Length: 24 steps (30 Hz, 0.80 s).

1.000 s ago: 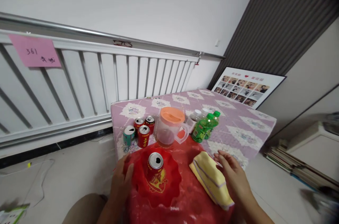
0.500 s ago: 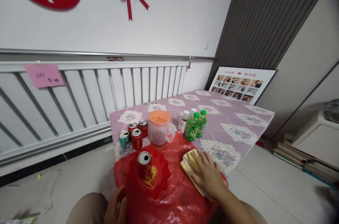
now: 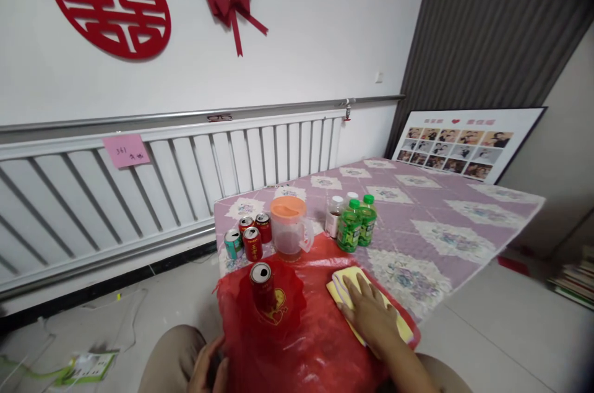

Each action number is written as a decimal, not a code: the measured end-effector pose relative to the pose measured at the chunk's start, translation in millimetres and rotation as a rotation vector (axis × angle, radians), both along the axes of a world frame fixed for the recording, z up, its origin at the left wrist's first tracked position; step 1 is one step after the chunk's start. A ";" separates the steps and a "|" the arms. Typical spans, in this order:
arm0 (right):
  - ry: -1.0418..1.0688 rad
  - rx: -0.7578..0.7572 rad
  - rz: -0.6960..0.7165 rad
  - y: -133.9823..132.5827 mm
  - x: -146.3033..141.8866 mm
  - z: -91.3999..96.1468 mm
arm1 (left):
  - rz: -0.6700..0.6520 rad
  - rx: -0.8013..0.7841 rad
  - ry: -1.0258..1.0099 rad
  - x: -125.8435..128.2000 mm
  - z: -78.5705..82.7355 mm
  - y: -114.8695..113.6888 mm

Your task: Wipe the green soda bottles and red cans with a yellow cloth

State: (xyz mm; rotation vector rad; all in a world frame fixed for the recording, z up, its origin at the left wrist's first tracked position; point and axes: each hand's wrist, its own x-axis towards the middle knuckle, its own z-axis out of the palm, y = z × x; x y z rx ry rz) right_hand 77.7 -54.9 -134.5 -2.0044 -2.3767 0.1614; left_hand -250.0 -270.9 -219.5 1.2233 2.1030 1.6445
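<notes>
My right hand (image 3: 369, 312) lies flat on a folded yellow cloth (image 3: 346, 275), fingers spread, pressing it onto the red plastic cover (image 3: 320, 319). At the cover's near left edge is my left hand (image 3: 208, 365), only partly in view, with its fingers curled against that edge. An opened red drink can (image 3: 262, 288) stands upright on a red scalloped plate (image 3: 292, 303) between the hands. Behind the plate is a clear plastic pitcher (image 3: 288, 238) with an orange lid and a little liquid at the bottom.
Several opened cans (image 3: 252, 244) cluster left of the pitcher. Green-capped bottles (image 3: 350, 229) and white-capped bottles (image 3: 334, 220) stand to its right on the purple patterned tablecloth (image 3: 394, 213). A white radiator (image 3: 195, 164) runs along the wall. A photo board (image 3: 464, 145) leans at the back right.
My right hand and the cloth have shifted slightly right, and more of the cloth shows beyond the hand. My left hand stays at the cover's edge. The camera view has tilted up a little.
</notes>
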 end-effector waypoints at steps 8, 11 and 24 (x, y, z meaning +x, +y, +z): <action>0.018 -0.080 -0.017 2.7 -1.0 -0.2 | -0.110 -0.003 -0.093 15.7 43.0 27.6; 0.028 -0.090 -0.012 2.9 -0.1 1.0 | -0.096 0.014 -0.115 23.5 53.9 52.4; 0.174 0.166 0.112 12.0 22.2 -18.6 | -0.102 0.012 -0.093 23.8 52.6 124.8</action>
